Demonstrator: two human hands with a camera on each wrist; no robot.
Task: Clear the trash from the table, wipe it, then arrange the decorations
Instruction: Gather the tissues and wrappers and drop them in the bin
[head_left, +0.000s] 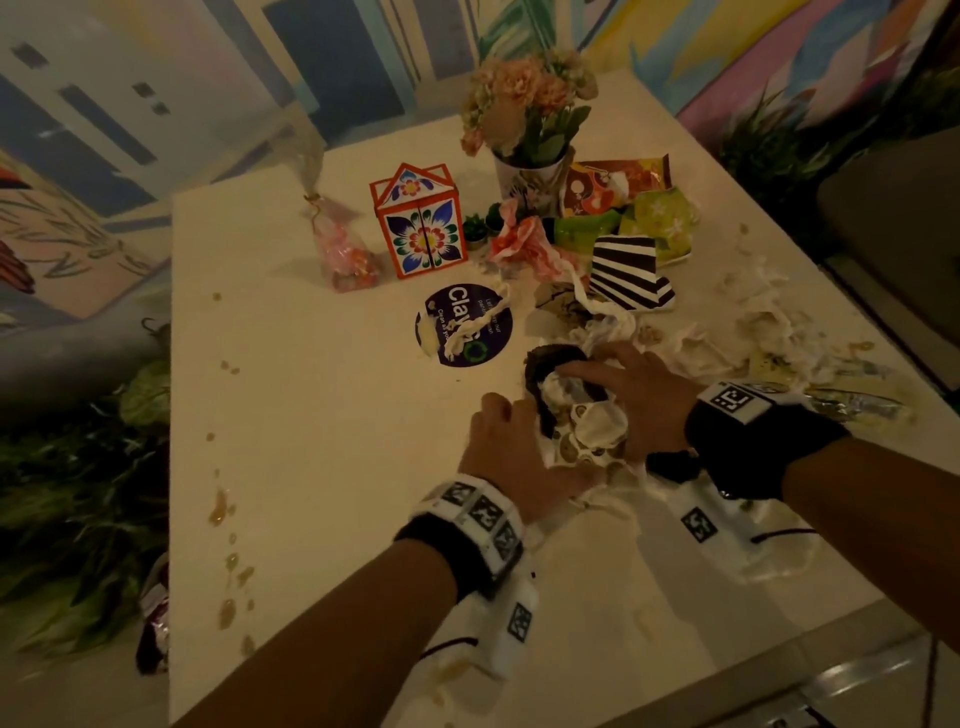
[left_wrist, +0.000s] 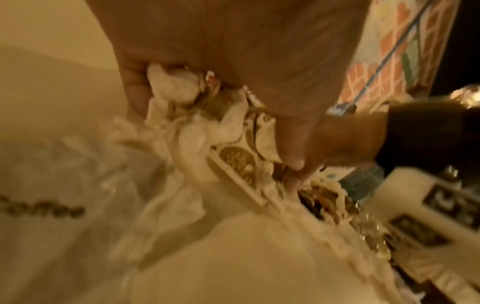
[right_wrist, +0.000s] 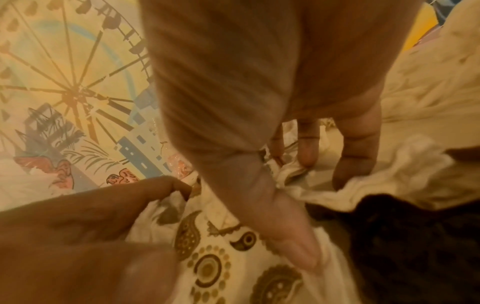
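Note:
On the white table (head_left: 322, 467) lies a heap of trash: crumpled white tissues (head_left: 597, 426), a paisley-patterned paper plate (head_left: 576, 452) and a dark brown piece (head_left: 550, 364). My left hand (head_left: 511, 441) grips the heap from the left. Its fingers (left_wrist: 135, 92) curl round a tissue wad (left_wrist: 176, 86) and its thumb lies on the patterned plate (left_wrist: 236, 160). From the right, my right hand (head_left: 634, 395) lies over the heap. Its fingers (right_wrist: 355, 144) are nearly straight, tips on the tissue (right_wrist: 376, 181), and its thumb presses the patterned plate (right_wrist: 213, 263).
At the back stand a flower vase (head_left: 530, 171), a floral box (head_left: 418, 223), a candy bag (head_left: 345, 249) and small potted plants (head_left: 475, 231). Striped paper (head_left: 628, 275), green plates (head_left: 660, 223), a pink napkin (head_left: 524, 244) and more tissues (head_left: 727, 343) litter the right. Brown spills (head_left: 221, 509) dot the left edge.

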